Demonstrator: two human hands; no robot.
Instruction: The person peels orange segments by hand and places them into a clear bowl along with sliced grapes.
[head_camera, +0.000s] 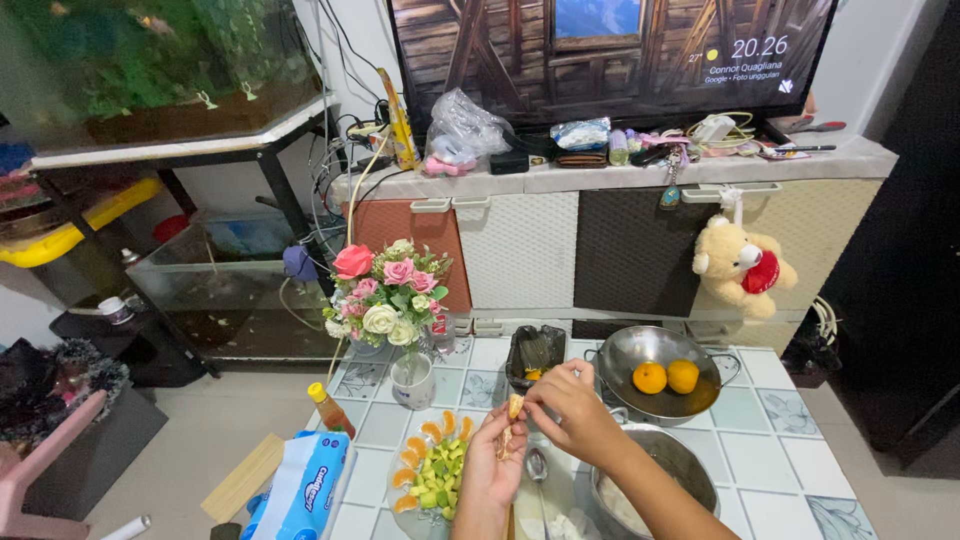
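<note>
Orange peel coming off a small fruit piece (514, 408), pinched between left hand (492, 462) and right hand (570, 402) above the fruit plate (400, 500). Best to grip lightly, pull slowly, keep over the plate. Two oranges (665, 377) in the metal bowl (620, 350) nearby.

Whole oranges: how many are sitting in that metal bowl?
2. Both lie side by side in the metal bowl beyond the right hand: the left orange and the right orange, touching. None seems hidden in the bowl.
</note>
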